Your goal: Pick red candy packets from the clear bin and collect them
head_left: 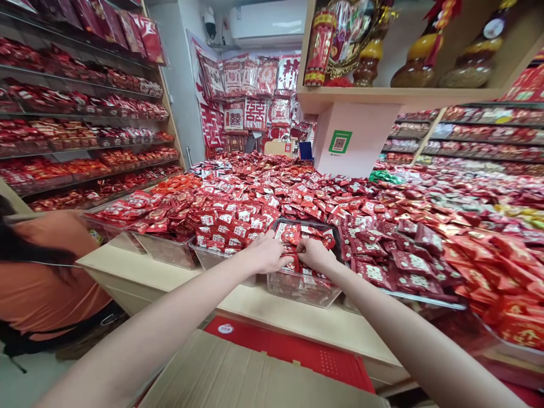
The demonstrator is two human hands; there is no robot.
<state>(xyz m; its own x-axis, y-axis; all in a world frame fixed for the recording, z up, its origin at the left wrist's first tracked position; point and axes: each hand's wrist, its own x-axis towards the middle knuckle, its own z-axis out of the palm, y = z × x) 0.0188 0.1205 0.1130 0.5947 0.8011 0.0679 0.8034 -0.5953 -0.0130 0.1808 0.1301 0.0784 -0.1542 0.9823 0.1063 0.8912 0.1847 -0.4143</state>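
My left hand (pixel 266 253) reaches into a clear plastic bin (pixel 304 289) at the front of the counter. Its fingers are curled and the thumb points right, against the small red candy packets. Close beside it, my right hand (pixel 315 256) is closed, its bent fingers pinching at a red candy packet in the same bin. Red packets with printed figures (pixel 288 233) lie behind my hands, toward the bin's dark back edge. My fingers partly cover the packets they touch.
Heaped bins of red packets (pixel 225 224) stand left, dark red ones (pixel 408 255) right. A cardboard box (pixel 255 377) sits below the counter edge (pixel 238 294). At left is a person in an orange top (pixel 51 272). A wooden shelf (pixel 403 96) overhangs the back right.
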